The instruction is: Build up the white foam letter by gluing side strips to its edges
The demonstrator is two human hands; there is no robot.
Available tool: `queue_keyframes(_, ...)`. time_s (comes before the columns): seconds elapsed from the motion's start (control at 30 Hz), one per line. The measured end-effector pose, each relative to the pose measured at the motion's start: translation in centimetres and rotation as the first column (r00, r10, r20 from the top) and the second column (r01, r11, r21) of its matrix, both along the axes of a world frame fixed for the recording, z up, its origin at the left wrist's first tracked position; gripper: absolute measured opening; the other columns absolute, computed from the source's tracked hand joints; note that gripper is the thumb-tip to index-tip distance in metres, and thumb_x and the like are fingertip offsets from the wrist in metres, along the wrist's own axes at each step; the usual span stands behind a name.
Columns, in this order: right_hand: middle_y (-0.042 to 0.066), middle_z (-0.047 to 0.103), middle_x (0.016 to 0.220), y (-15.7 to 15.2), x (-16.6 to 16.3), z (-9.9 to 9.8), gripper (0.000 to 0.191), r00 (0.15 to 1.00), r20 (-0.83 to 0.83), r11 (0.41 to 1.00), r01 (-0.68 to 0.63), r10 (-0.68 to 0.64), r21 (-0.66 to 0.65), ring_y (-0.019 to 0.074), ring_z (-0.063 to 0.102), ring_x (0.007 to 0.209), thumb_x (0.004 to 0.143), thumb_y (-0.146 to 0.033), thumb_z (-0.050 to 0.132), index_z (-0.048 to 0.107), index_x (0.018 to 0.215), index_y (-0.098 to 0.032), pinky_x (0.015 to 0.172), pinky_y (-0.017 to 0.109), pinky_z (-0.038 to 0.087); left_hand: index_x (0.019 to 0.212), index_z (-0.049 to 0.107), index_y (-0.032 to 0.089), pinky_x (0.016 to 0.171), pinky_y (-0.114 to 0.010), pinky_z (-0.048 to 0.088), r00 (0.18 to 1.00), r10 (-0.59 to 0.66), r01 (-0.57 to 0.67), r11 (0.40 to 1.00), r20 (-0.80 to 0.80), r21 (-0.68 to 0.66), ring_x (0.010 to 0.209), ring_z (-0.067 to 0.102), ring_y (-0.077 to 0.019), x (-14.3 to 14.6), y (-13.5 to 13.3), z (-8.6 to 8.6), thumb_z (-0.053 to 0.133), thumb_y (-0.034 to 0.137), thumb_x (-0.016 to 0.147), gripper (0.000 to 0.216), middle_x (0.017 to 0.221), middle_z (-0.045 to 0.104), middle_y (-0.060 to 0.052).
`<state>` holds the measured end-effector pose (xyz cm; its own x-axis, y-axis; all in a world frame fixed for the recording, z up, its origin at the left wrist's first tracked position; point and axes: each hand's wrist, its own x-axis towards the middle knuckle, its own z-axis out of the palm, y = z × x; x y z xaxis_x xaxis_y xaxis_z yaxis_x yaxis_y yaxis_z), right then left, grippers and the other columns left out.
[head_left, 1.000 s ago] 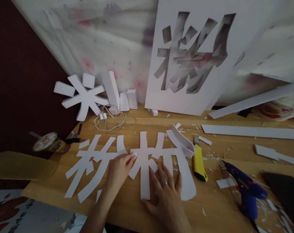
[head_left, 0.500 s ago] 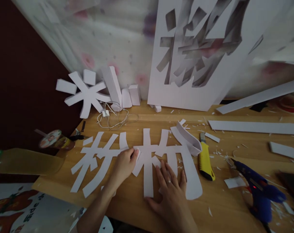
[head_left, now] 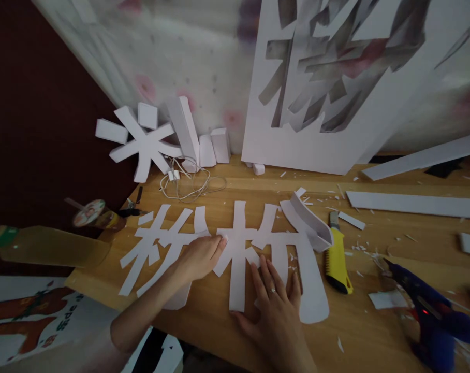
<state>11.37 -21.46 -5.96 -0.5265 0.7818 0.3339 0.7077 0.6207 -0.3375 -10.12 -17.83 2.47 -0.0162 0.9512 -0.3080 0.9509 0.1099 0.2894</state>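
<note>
A wooden table spans the scene, backed by a flower-patterned cloth. Toward the rear stands a white board with character strokes cut through it, their tops cropped by the view. At lower left a printed panel bears sideways lettering; "de" can be made out, the rest is too small to read.

Two flat white cut-outs shaped like Chinese characters lie side by side: the right cut-out between the hands, with a curved strip standing on its upper right part, and the left cut-out, partly covered by the left forearm. A bottle at far left carries a green band, without legible words.

A blue glue gun lies at right, its red light lit. The right hand is spread palm down, grasping nothing, fingertips touching the right cut-out. The left hand is closed in a pinch at that cut-out's left arm. The cup has a colourful lid, its print illegible. A yellow cutter lies just beside the right cut-out. Smallest is the white piece between left thumb and forefinger, mostly hidden.
</note>
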Motion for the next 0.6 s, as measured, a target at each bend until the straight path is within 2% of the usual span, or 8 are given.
queue_keyframes(0.17, 0.024, 0.047, 0.147, 0.1, 0.1, 0.2, 0.083, 1.000, 0.016, 0.999, -0.019, 0.018, 0.028, 0.0406, 0.049, 0.132, 0.073, -0.046, 0.064, 0.041, 0.145, -0.011, 0.113, 0.069, 0.005, 0.074, 0.051, 0.022, 0.070, -0.033, 0.041, 0.991, -0.106, 0.111, 0.992, 0.079, -0.058, 0.072, 0.060, -0.0210, -1.2, 0.8, 0.9, 0.017, 0.044, 0.101, 0.048, 0.071, 0.062, -0.003)
queue_keyframes(0.27, 0.025, 0.048, 0.147, 0.1, 0.0, 0.3, 0.082, 1.000, 0.017, 0.999, -0.011, 0.010, 0.033, 0.0399, 0.049, 0.132, 0.075, -0.046, 0.063, 0.040, 0.145, -0.011, 0.113, 0.068, 0.007, 0.075, 0.048, 0.022, 0.069, -0.032, 0.040, 0.985, -0.130, 0.139, 0.988, 0.112, -0.070, 0.071, 0.058, -0.0192, -1.5, 0.9, 0.9, 0.020, 0.045, 0.101, 0.044, 0.072, 0.060, -0.002)
queue_keyframes(0.47, 0.026, 0.045, 0.149, 0.3, 0.0, 0.3, 0.083, 0.999, 0.024, 0.999, -0.028, 0.027, 0.039, 0.0394, 0.047, 0.134, 0.077, -0.049, 0.064, 0.039, 0.146, -0.010, 0.114, 0.067, 0.007, 0.062, 0.038, 0.023, 0.063, -0.032, 0.035, 0.991, -0.065, 0.070, 0.997, 0.119, -0.045, 0.060, 0.050, -0.0169, -1.6, 0.6, -0.1, 0.015, 0.049, 0.101, 0.052, 0.059, 0.049, 0.000)
queue_keyframes(0.6, 0.025, 0.044, 0.150, 0.4, 0.2, 0.3, 0.082, 0.999, 0.035, 0.999, -0.041, 0.040, 0.016, 0.0392, 0.045, 0.136, 0.080, -0.051, 0.063, 0.038, 0.147, -0.011, 0.114, 0.066, 0.009, 0.062, 0.039, 0.023, 0.065, -0.032, 0.036, 0.989, -0.081, 0.087, 0.995, 0.123, -0.043, 0.062, 0.052, -0.0176, -1.8, 0.7, -0.4, 0.015, 0.049, 0.101, 0.052, 0.060, 0.051, -0.001)
